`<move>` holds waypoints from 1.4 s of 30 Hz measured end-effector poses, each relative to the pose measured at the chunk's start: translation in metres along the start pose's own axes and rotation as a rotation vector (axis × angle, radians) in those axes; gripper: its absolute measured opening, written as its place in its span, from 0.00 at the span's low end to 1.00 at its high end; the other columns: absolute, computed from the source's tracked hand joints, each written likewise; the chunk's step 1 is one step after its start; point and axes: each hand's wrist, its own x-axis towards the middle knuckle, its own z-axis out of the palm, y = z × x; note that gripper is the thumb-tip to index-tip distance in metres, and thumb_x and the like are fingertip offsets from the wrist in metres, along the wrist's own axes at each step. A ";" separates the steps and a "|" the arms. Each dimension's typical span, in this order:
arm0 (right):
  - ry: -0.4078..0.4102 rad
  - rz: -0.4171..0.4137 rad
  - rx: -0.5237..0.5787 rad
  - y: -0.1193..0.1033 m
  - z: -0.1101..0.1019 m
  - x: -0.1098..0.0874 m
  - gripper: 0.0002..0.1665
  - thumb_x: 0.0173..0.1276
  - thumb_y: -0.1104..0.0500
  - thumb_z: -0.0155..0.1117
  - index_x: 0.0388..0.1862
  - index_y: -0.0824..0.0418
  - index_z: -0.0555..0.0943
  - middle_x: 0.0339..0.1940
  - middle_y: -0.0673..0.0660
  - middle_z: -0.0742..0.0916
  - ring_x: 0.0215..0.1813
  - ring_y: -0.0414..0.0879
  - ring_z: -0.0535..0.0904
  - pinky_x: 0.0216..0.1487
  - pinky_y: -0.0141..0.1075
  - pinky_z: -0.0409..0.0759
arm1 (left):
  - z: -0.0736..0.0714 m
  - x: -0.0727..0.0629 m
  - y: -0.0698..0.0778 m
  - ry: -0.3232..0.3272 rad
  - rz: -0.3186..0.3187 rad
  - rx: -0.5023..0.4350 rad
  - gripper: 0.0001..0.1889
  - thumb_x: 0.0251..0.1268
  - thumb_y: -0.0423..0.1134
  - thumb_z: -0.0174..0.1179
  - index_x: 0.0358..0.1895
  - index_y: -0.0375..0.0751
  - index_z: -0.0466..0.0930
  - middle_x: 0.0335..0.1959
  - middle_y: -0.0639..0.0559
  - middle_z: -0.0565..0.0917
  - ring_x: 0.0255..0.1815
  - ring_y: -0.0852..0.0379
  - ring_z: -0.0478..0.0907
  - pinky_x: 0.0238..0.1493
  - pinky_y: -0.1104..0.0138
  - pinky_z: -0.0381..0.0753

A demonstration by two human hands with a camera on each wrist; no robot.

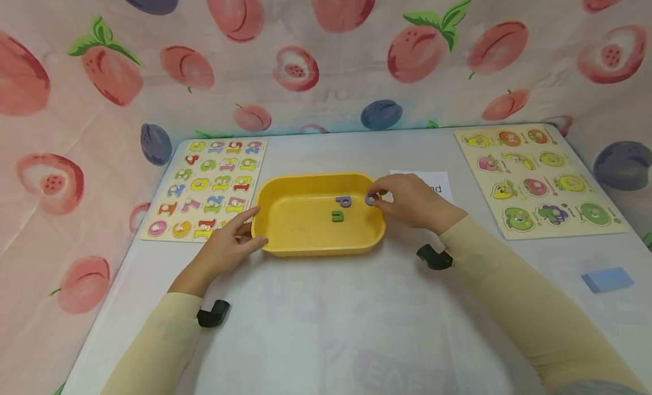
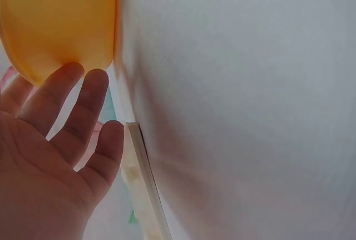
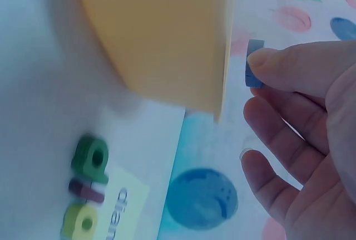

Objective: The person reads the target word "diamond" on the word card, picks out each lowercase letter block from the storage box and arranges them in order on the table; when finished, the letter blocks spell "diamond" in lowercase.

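Your hands are at the yellow tray, a small purple letter in the right one.
Nearest you, a blue block lies on the right of the table. Your left hand, fingers spread and fairly straight, touches the tray's left end. Inside lie a green letter and, just beyond, another purple letter. Your right hand pinches its letter over the tray's right end. Behind sit a printed card, a number board and a fruit board.
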 end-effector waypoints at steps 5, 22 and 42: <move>0.022 0.035 -0.005 0.012 -0.006 -0.012 0.14 0.70 0.60 0.67 0.53 0.62 0.84 0.47 0.58 0.86 0.52 0.56 0.79 0.54 0.49 0.80 | 0.001 0.000 -0.001 0.003 -0.001 0.005 0.42 0.65 0.53 0.66 0.80 0.57 0.56 0.66 0.39 0.76 0.64 0.40 0.72 0.67 0.40 0.65; 0.059 0.155 -0.058 0.056 -0.026 -0.050 0.18 0.69 0.60 0.67 0.57 0.65 0.82 0.50 0.65 0.86 0.52 0.60 0.79 0.53 0.54 0.78 | 0.001 0.002 -0.002 0.005 0.002 0.011 0.42 0.65 0.54 0.66 0.80 0.58 0.55 0.68 0.38 0.75 0.66 0.39 0.71 0.67 0.39 0.64; -0.033 0.383 0.030 0.109 -0.016 -0.069 0.22 0.73 0.57 0.60 0.62 0.65 0.78 0.56 0.70 0.81 0.58 0.65 0.73 0.60 0.62 0.70 | 0.000 0.001 -0.003 0.007 0.004 0.005 0.42 0.65 0.55 0.66 0.80 0.59 0.55 0.67 0.37 0.75 0.67 0.39 0.70 0.67 0.39 0.64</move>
